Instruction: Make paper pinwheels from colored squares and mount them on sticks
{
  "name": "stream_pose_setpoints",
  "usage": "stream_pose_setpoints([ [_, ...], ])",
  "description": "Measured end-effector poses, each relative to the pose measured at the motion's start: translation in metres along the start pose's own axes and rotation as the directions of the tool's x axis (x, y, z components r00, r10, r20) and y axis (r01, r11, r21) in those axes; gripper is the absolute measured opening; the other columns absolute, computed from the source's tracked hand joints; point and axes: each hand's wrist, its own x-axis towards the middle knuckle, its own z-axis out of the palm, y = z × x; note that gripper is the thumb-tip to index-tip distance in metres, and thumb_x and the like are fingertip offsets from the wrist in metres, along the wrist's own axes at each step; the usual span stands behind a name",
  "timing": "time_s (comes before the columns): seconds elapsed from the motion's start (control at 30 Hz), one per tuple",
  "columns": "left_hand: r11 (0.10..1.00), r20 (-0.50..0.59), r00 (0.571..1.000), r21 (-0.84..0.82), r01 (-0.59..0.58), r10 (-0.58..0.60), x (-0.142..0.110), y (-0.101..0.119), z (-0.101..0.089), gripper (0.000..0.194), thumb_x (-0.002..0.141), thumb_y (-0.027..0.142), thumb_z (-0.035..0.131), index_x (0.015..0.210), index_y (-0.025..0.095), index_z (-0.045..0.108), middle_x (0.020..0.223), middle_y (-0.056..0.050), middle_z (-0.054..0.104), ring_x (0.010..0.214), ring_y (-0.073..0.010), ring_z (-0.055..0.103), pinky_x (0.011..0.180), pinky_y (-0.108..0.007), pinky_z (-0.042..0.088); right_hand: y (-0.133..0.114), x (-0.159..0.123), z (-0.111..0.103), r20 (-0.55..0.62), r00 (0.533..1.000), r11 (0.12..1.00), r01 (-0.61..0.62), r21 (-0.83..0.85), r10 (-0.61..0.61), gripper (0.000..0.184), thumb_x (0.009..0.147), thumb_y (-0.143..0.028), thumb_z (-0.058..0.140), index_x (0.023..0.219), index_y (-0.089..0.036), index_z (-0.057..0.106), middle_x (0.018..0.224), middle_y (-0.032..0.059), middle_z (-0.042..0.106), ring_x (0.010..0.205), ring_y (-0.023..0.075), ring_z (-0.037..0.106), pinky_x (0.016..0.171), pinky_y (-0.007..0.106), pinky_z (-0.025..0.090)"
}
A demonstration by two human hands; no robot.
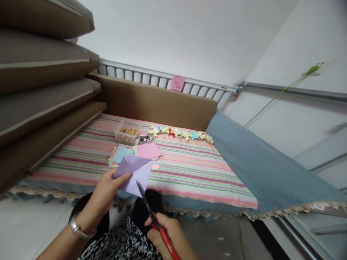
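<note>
My left hand [110,184] pinches a square of purple paper [137,175] by its left side, thumb on top. Crease or cut lines run across the upper part of the sheet. My right hand [165,231] grips a pair of scissors [148,207] with red handles and dark blades. The blade tips lie at the lower part of the purple paper; whether they are cutting into it I cannot tell. Just beyond the sheet, stacks of coloured paper [148,150], pink and light blue on top, rest on the striped cloth [195,177].
A clear plastic box [119,136] holds thin wooden sticks. Small metallic items [143,139] sit beside it. Several paper pinwheels [185,135] on sticks lie in a row at the back. Brown boards or cushions [48,83] are piled at left; a brown panel [151,103] stands behind.
</note>
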Motion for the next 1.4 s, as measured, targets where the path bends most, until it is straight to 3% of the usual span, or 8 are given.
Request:
stream_pose_setpoints([
  [0.4,1.000,0.026,1.000,0.008,0.004,-0.004,-0.012,0.005,-0.007,0.029,0.060,0.033,0.078,0.080,0.014,0.070,0.065,-0.002,0.069,0.053,-0.0125,0.053,0.052,-0.022,0.039,-0.012,0.003,0.004,-0.013,1.000,0.999,-0.016,-0.032,0.015,0.023,0.077,-0.035,0.058,0.090,-0.016,0.064,0.056,-0.0055,0.041,0.050,0.0084,0.036,0.047,0.020,0.027],
  [1.0,0.997,0.075,0.995,-0.047,0.063,-0.060,-0.015,0.007,-0.002,0.030,0.062,0.032,0.077,0.082,0.012,0.069,0.064,-0.003,0.069,0.053,-0.0144,0.057,0.052,-0.023,0.042,-0.015,-0.005,0.004,-0.064,0.997,0.998,-0.045,-0.043,0.042,0.016,0.075,-0.028,0.061,0.085,-0.017,0.065,0.054,-0.0063,0.038,0.050,0.0087,0.032,0.050,0.022,0.025],
  [1.13,0.996,0.080,0.994,-0.048,0.078,-0.074,-0.017,0.007,0.003,0.031,0.061,0.031,0.078,0.084,0.012,0.069,0.068,-0.004,0.071,0.053,-0.0137,0.057,0.051,-0.022,0.043,-0.014,-0.009,0.003,-0.094,0.995,0.998,-0.045,-0.041,0.041,0.014,0.076,-0.029,0.062,0.085,-0.019,0.066,0.055,-0.0054,0.040,0.050,0.0103,0.036,0.051,0.023,0.030],
  [1.27,0.995,0.069,0.994,-0.030,0.092,-0.089,-0.017,0.008,0.008,0.032,0.060,0.030,0.078,0.085,0.012,0.069,0.069,-0.004,0.072,0.055,-0.0145,0.060,0.053,-0.022,0.044,-0.014,-0.012,-0.001,-0.150,0.988,0.992,-0.065,-0.109,0.048,0.015,0.072,-0.032,0.064,0.083,-0.022,0.068,0.065,-0.0003,0.052,0.061,0.0157,0.050,0.059,0.025,0.039],
  [1.4,0.995,0.057,0.994,-0.009,0.095,-0.094,-0.010,0.011,0.003,0.030,0.059,0.028,0.078,0.084,0.013,0.070,0.069,-0.004,0.072,0.057,-0.0160,0.061,0.054,-0.023,0.045,0.000,-0.013,-0.006,-0.085,0.996,0.975,-0.049,-0.215,0.032,0.027,0.069,-0.018,0.060,0.094,-0.023,0.067,0.062,-0.0005,0.054,0.056,0.0160,0.052,0.057,0.027,0.042],
])
